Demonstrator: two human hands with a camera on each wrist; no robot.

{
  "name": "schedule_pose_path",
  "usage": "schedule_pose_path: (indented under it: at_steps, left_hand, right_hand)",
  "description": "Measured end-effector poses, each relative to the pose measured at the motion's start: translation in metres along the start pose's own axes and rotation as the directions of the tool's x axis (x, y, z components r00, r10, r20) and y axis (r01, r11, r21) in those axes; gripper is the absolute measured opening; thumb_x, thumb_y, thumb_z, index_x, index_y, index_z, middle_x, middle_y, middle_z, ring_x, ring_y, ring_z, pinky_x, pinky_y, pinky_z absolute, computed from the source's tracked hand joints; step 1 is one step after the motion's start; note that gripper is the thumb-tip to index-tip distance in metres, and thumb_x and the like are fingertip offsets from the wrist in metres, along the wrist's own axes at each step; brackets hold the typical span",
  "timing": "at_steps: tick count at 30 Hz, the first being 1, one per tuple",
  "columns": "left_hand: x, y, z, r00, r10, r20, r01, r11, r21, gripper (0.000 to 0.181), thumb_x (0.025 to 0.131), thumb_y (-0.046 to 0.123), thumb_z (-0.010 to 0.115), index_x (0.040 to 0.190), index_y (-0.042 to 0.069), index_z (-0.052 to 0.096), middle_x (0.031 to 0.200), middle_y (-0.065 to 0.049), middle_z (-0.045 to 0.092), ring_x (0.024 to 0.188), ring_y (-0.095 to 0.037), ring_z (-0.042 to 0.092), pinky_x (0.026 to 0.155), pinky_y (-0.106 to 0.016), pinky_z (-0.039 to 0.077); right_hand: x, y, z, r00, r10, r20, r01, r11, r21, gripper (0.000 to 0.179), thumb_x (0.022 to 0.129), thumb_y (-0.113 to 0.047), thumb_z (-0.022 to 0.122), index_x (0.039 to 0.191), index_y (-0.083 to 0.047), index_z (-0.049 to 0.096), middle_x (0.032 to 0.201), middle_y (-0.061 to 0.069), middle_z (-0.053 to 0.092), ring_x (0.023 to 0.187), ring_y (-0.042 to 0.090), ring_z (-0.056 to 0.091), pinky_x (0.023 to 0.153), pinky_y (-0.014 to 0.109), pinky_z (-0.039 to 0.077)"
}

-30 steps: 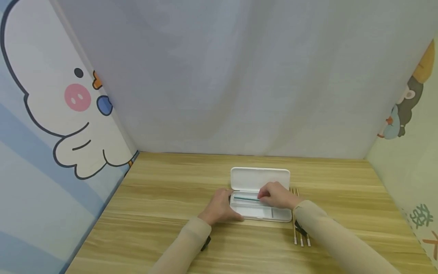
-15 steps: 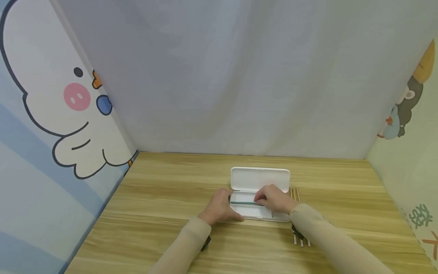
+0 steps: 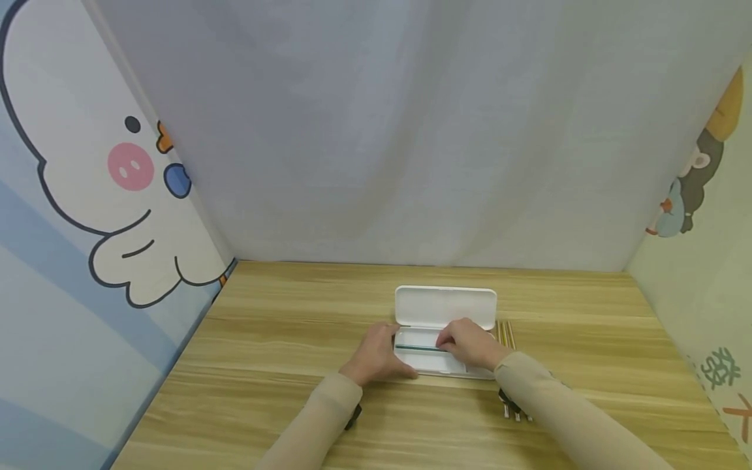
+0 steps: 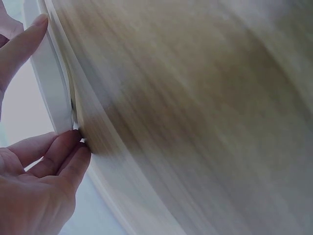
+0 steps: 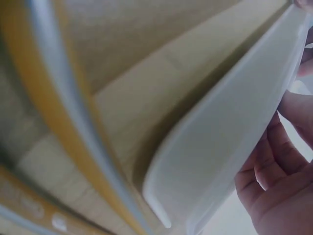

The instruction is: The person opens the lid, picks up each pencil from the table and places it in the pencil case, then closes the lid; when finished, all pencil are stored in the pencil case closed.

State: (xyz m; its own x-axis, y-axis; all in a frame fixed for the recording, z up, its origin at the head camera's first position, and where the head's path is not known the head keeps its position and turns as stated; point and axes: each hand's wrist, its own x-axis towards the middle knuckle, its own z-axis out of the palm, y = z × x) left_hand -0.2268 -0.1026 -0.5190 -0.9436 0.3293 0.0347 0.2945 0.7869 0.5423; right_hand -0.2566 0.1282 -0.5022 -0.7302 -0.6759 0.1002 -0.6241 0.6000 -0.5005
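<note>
A white pencil case (image 3: 445, 305) lies on the table with its lid folded back, compartments facing up. My left hand (image 3: 376, 356) grips its left end, thumb along the front edge and fingers at the back corner. In the left wrist view those fingertips press on the case's side wall (image 4: 53, 81). My right hand (image 3: 470, 341) reaches over the case's right half, thumb and fingertips together on a thin green pencil (image 3: 414, 348). The pencil lies lengthwise by the divider between the back and front compartments; its right end is hidden by the hand.
Several gold-coloured pencils (image 3: 506, 333) lie side by side just right of the case, partly under my right forearm. The right wrist view shows their gold and silver stripes up close. A pale curtain (image 3: 364, 150) hangs behind the wooden table (image 3: 282, 307).
My right hand has shifted slightly left and towards me. The green pencil went with it, from the middle of the back compartment to the divider. My left hand keeps its place.
</note>
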Motion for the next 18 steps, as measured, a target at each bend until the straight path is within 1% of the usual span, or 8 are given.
schedule_pose_path:
  at_steps: [5,12,18]
  left_hand:
    - [0.0002,-0.0005,0.0001,1.0,-0.002,-0.003,0.002,1.0,0.004,0.072,0.05,0.047,0.091,0.105,0.009,0.065,0.09,0.003,0.056,0.084,-0.013,0.049,0.076,-0.029,0.043]
    - [0.0008,-0.0008,-0.0003,1.0,0.0,0.005,0.0,1.0,-0.001,0.071,0.051,0.047,0.091,0.105,0.009,0.065,0.092,0.003,0.058,0.086,-0.013,0.05,0.078,-0.029,0.044]
    - [0.0001,0.0006,-0.0017,1.0,0.002,0.005,-0.002,1.0,0.002,0.071,0.05,0.047,0.091,0.103,0.009,0.065,0.092,0.003,0.058,0.087,-0.014,0.051,0.078,-0.03,0.044]
  right_hand:
    - [0.0004,0.0003,0.0005,1.0,-0.002,-0.002,0.002,1.0,-0.004,0.009,0.084,-0.002,0.068,0.084,-0.008,0.076,0.082,0.002,0.07,0.083,0.017,0.064,0.078,0.036,0.05]
    - [0.001,0.0016,0.0045,0.999,-0.024,-0.032,0.024,1.0,0.005,0.009,0.084,-0.001,0.068,0.084,-0.006,0.076,0.08,0.001,0.07,0.08,0.017,0.065,0.076,0.035,0.05]
    - [0.0012,0.0011,0.0061,0.999,0.005,-0.054,-0.004,1.0,0.03,0.007,0.085,-0.002,0.068,0.087,-0.004,0.075,0.083,0.002,0.071,0.082,0.02,0.065,0.078,0.037,0.05]
